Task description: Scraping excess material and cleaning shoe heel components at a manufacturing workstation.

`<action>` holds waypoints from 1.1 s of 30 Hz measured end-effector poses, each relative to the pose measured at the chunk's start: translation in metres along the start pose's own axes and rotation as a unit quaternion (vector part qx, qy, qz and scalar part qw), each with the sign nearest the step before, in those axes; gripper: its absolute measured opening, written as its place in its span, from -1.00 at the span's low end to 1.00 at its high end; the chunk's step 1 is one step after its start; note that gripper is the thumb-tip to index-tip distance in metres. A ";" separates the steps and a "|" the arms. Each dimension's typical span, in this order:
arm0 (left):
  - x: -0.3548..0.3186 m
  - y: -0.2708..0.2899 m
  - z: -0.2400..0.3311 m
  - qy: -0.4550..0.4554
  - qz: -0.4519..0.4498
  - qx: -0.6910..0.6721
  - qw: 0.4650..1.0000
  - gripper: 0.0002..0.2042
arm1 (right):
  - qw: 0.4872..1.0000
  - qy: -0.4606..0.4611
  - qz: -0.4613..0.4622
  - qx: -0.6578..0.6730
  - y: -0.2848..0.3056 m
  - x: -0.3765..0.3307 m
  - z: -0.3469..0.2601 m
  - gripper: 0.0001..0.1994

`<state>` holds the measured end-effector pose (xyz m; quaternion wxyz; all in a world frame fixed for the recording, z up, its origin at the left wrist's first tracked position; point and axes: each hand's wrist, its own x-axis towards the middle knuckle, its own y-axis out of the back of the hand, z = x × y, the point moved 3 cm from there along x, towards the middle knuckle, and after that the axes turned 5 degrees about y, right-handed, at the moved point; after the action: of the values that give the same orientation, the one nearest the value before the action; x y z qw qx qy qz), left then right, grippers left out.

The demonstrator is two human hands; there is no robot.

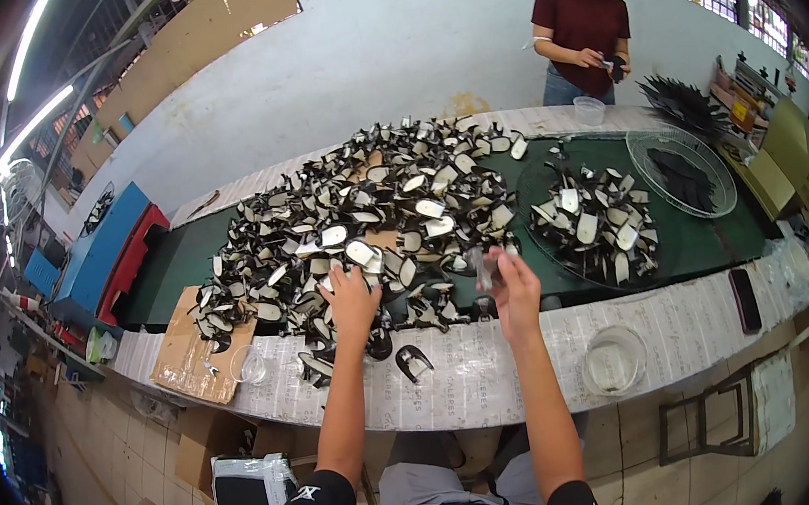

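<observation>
A large heap of small black-and-cream curved pieces, resembling shoe heel parts (pixel 361 253), spreads over the green table. My left hand (pixel 353 306) lies at the heap's near edge, fingers spread and touching the pieces there; I see nothing gripped in it. To its right, my right hand (pixel 517 290) is raised above the near edge, thumb and fingers pinched on a small greyish, see-through-looking thing (pixel 480 269). Motion blur hides its kind. A single black U-shaped piece (pixel 414 362) lies on the pale covered ledge between my forearms.
A round clear tray (pixel 546 256) holds more pieces at right; another tray (pixel 725 197) holds flat black parts. Clear tubs (pixel 615 361) and a phone (pixel 745 300) sit on the ledge. Cardboard (pixel 176 357) lies left. Across the table a person (pixel 581 31) handles a black piece.
</observation>
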<state>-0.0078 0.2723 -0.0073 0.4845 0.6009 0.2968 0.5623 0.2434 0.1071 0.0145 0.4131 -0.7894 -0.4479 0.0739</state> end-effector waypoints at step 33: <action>0.312 -0.149 0.201 -0.138 -0.269 -0.210 0.930 -0.11 | 0.957 -0.103 -0.005 0.272 0.068 0.087 0.057 -0.76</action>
<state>0.2734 0.5566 -0.0023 0.7686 0.4552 0.2524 0.3719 0.3107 0.1895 -0.0488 0.5641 -0.6331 -0.4551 0.2716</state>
